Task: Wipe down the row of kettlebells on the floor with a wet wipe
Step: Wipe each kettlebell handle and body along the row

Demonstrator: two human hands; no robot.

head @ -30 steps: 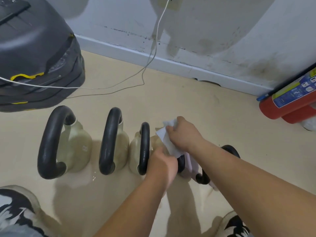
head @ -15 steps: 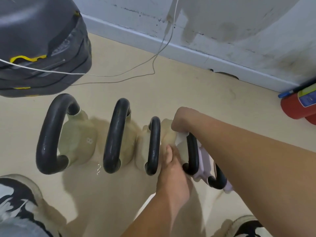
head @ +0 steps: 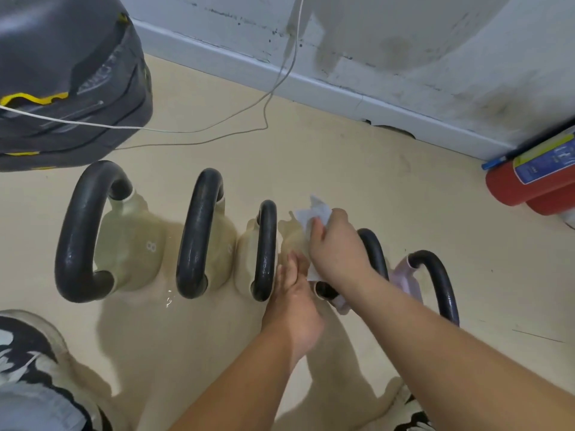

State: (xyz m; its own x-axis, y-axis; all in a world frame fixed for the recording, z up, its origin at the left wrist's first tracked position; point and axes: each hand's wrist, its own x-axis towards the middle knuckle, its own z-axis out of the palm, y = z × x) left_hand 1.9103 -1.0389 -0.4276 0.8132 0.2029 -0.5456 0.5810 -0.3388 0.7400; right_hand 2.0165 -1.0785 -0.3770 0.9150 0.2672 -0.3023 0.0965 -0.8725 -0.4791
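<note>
Down on smooth beige floor (head: 357, 169): row of kettlebells (head: 199, 244), rounded cream bodies under thick glossy black loop handles, last one pale pink (head: 404, 276). Right hand (head: 337, 247) clenched on crumpled white wet wipe (head: 312, 213), pressed against cream body of fourth kettlebell (head: 371, 250), just right of third handle. Left hand (head: 295, 301) flat, fingers extended between third and fourth bells; grasp impossible to tell. Thin white cable (head: 264, 113) trailing along scuffed grey wall (head: 404, 42). Red cylindrical extinguisher (head: 529, 185) far right. Bulky dark machine (head: 62, 73) upper left.
</note>
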